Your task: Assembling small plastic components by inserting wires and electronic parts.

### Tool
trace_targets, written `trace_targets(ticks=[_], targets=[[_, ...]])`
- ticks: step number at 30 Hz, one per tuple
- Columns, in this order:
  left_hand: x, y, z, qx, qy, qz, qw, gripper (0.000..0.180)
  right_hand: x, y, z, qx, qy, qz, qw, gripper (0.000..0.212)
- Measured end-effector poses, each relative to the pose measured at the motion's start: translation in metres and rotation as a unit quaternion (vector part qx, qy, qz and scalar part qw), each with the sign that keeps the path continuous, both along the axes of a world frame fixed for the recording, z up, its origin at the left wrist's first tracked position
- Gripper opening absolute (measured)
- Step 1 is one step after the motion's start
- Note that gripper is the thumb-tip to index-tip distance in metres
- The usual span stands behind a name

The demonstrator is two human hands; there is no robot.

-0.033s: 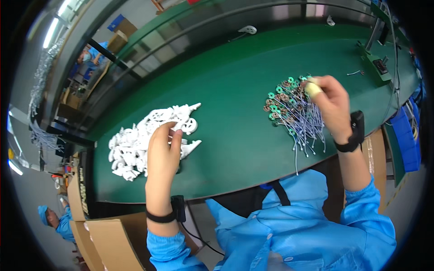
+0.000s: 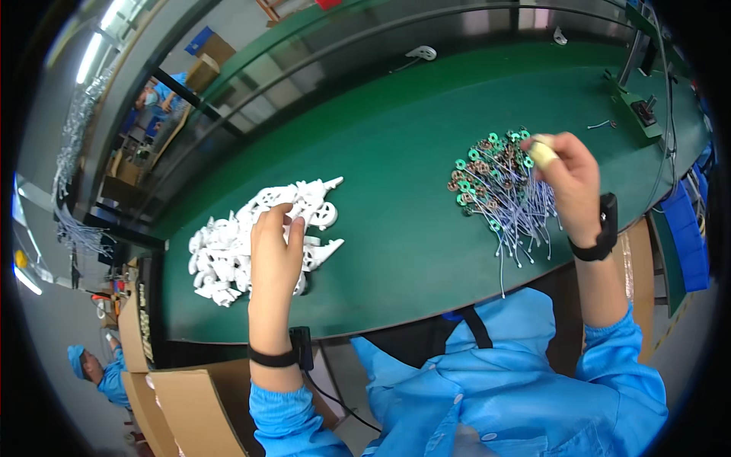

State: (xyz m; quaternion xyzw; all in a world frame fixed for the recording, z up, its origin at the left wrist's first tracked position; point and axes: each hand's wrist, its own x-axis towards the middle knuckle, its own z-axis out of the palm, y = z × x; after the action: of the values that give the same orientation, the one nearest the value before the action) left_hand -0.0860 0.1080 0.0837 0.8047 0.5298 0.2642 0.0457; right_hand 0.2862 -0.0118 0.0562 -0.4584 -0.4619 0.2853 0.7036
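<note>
On the left half of the green tabletop (image 2: 388,228), a broad pile of white plastic parts (image 2: 221,251) spreads out, and the left hand (image 2: 274,247) lies over its right part, so that white pieces show to both sides of the hand and beyond its fingertips. The fingers are bent and the thumb stands a little apart from the forefinger; whether a white part is gripped there cannot be told. Well apart from this pile, on the right half, lies a heap of wired parts (image 2: 502,186), with green and brown rings gathered mostly at its far left side and pale violet wires trailing toward the near edge. The right hand (image 2: 576,179) is at the right side of that heap, its curled fingers pointing left and the thumb drawn in close to them, with a pale yellow cover (image 2: 542,155) near the tips. Whether these fingertips pinch one of the rings cannot be made out. Farther right lies a single wired piece (image 2: 601,124), near a green fixture (image 2: 636,118). Toward the far edge lie a white part with a wire (image 2: 422,52) and a small white piece (image 2: 560,36), both well apart from the hands.
</note>
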Motion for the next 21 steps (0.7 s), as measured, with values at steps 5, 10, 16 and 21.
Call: trace_targets(ticks=[5,10,16,21], targets=[[-0.021,0.048,-0.025,-0.006,0.121,0.008,0.993,0.021,0.022,-0.028,-0.011,0.045,0.169,-0.013,0.984,0.013],[-0.025,0.051,-0.029,0.013,0.145,0.005,0.989,0.019,0.013,-0.05,-0.012,0.062,0.229,-0.017,0.971,0.023],[-0.013,0.02,-0.011,-0.021,-0.239,-0.014,0.971,0.018,0.0,-0.063,-0.011,0.058,0.261,0.012,0.963,0.033],[0.036,-0.047,0.005,-0.236,-0.578,-0.144,0.768,0.024,-0.024,-0.069,-0.013,0.069,0.28,0.057,0.956,0.031]])
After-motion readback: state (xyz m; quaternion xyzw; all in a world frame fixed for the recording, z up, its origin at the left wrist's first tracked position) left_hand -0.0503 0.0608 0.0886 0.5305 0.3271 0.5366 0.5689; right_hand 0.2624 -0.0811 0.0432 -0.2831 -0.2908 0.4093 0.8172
